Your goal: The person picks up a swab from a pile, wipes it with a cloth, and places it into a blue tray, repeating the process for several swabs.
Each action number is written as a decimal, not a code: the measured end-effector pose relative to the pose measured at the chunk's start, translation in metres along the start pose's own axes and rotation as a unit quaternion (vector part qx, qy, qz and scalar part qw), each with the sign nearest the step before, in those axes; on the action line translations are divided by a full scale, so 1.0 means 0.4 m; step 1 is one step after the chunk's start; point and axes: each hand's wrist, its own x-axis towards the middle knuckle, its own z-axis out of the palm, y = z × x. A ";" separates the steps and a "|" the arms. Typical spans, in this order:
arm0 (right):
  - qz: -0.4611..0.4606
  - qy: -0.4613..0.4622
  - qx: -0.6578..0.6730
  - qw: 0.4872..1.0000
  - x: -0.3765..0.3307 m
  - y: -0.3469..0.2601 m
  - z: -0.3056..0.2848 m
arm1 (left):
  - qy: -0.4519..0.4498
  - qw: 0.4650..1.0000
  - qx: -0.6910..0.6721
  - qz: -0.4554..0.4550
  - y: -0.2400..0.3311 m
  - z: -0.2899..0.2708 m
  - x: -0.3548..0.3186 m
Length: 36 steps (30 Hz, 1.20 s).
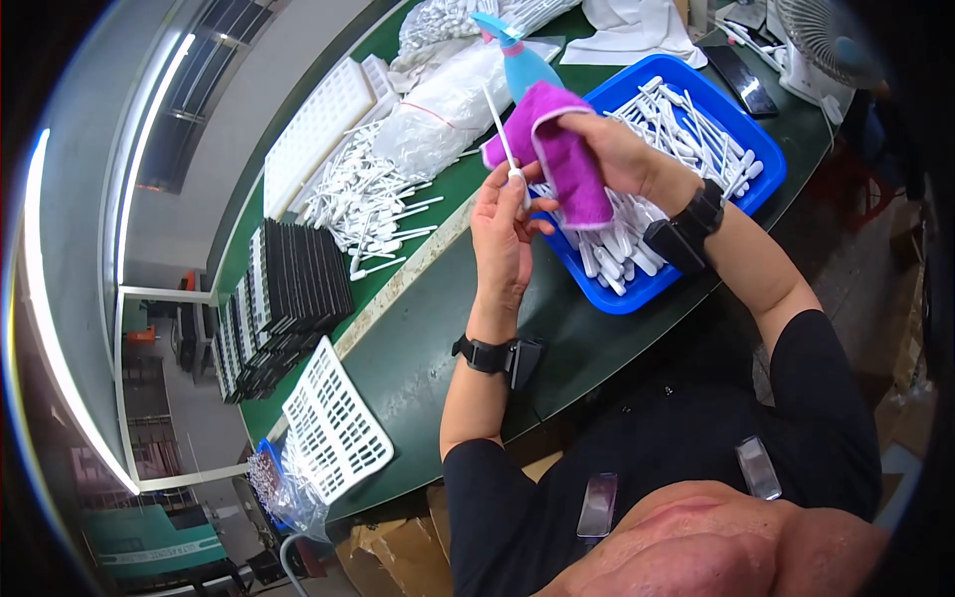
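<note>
My left hand pinches a white plastic stick by its lower end, held upright over the blue tray so its shaft meets the cloth. My right hand is closed on a purple cloth, wrist bent inward, the cloth touching the stick; both forearms are raised above the green table.

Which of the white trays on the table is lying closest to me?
The slotted white grid tray at the table's near edge, just beyond the stack of black trays. The other white tray lies at the far side, past the loose pile of white sticks.
</note>
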 end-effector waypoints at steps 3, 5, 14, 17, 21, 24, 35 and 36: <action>0.029 -0.075 -0.008 0.997 0.000 0.012 -0.004 | -0.006 1.000 0.007 -0.020 -0.011 0.007 0.001; 0.027 -0.068 -0.006 0.997 -0.004 0.008 0.000 | -0.016 1.000 0.004 -0.018 -0.015 -0.002 0.003; 0.030 -0.072 -0.011 0.997 -0.007 -0.001 0.004 | -0.015 1.000 -0.013 -0.012 -0.018 -0.009 0.003; 0.029 -0.065 -0.015 0.997 -0.005 -0.005 0.016 | 0.007 1.000 -0.001 -0.020 -0.008 0.009 -0.006; -0.001 -0.033 -0.053 0.998 -0.001 -0.006 0.003 | -0.016 0.998 0.051 -0.019 -0.024 -0.007 -0.003; -0.065 -0.012 -0.132 0.989 0.017 -0.010 -0.020 | -0.041 0.993 0.113 -0.019 -0.011 -0.006 -0.003; -0.163 0.166 -0.253 0.939 0.000 -0.239 -0.008 | -0.014 0.989 0.144 0.039 0.068 0.015 -0.030; -0.234 0.203 -0.225 0.924 0.057 -0.296 -0.072 | -0.013 0.989 0.141 0.048 0.076 0.012 -0.029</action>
